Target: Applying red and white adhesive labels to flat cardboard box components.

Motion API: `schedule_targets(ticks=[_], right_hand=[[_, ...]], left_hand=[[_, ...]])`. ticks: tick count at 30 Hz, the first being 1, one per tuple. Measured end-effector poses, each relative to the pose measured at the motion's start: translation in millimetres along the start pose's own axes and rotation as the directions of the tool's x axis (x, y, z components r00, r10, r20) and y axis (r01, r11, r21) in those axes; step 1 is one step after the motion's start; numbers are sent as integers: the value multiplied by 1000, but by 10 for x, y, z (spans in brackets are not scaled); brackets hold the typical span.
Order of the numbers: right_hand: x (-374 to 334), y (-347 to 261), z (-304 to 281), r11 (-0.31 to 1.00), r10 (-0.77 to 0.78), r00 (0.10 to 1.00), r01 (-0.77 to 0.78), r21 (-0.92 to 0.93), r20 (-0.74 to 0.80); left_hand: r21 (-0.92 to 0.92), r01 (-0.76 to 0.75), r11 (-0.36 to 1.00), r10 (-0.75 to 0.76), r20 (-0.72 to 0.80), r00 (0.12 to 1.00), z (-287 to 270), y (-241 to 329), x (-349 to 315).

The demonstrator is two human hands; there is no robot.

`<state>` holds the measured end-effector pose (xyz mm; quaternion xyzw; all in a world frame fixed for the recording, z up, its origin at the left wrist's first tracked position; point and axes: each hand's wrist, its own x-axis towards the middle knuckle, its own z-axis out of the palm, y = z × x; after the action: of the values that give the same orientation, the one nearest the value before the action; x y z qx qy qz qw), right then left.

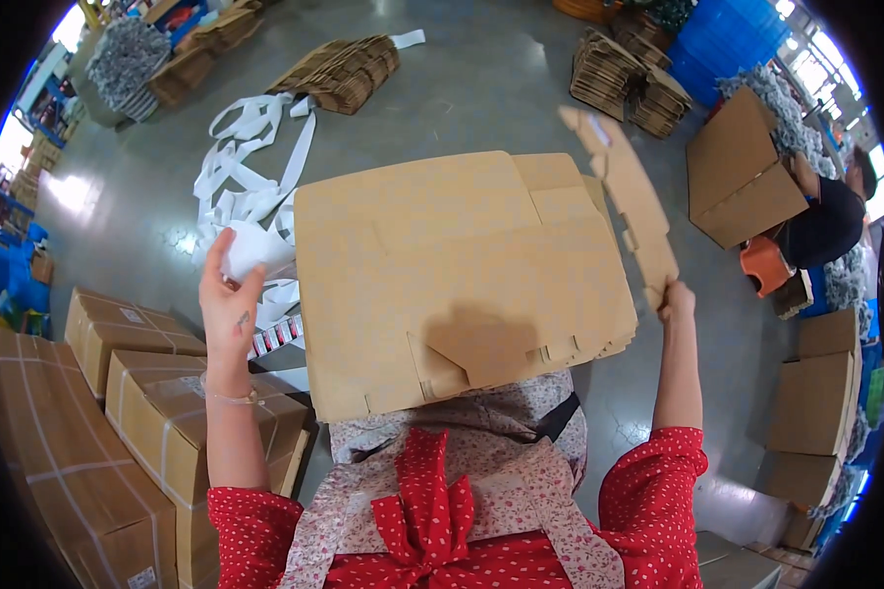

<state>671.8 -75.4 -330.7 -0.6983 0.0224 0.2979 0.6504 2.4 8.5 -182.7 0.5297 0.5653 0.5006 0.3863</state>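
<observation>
Right hand [678, 300] pinches a cardboard piece [635, 196]; left hand [228, 304], fingers parted at white tape [258, 251], grip unclear!

No wording is showing clearly enough to read. Small white labels [131, 315] are sitting on the strapped boxes [69, 432] at left, a red-and-white printed strip [279, 337] is peeking out beside the cardboard stack [432, 265], and a pale, blurred patch [600, 130] is marking the cardboard piece [640, 206].

Smooth, matt brown cardboard sheets [413, 265] contrast with white, paper-like strips [253, 245], a creased cloth apron [575, 535] and a glossy, light-reflecting grey floor [471, 108]
</observation>
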Motion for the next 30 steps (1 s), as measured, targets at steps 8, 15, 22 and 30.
schedule_targets(ticks=[8,15,22,30], right_hand=[[-714,-609,813,664,-487,788,615,-425,377],[-3825,-936,2043,670,-496,-1,636,383,868],[-4445,-645,2403,636,-547,-113,588,500,829],[-4677,-500,2387,399,-567,-134,818,413,813]], left_hand=[[189,-201,961,223,-103,969,-100,388,171],[16,-491,871,489,-131,863,612,1496,268],[-65,-460,886,454,-93,886,444,1860,68],[-137,-182,974,192,59,980,35,1516,-28]])
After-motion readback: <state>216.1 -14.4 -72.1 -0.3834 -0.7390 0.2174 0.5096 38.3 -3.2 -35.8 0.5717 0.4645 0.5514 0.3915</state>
